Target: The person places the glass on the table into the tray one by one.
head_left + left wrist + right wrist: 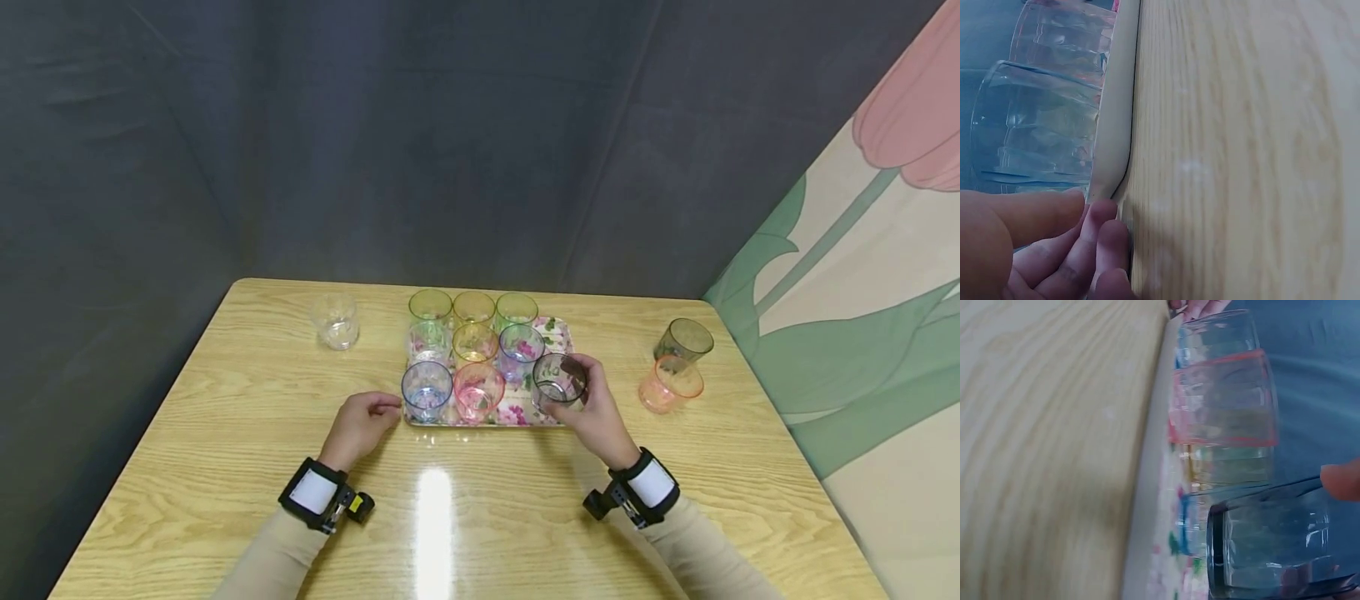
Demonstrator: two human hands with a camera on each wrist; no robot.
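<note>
My right hand (597, 415) grips a dark grey glass (558, 382) over the right end of a flowered tray (557, 331). In the right wrist view the grey glass (1285, 544) is close over the tray, with a fingertip at its rim. My left hand (365, 423) is at the tray's front left corner, and in the left wrist view its thumb and fingertips pinch that corner. Beside it on the tray stands a blue glass (427, 392). A pink glass (479, 392) and a purple glass (521, 353) stand between the hands.
Several green and yellow glasses (474, 308) fill the tray's back and middle left. A clear glass (337, 322) stands on the wooden table (247, 400) at the left. An olive glass (684, 340) and an orange glass (670, 385) stand at the right.
</note>
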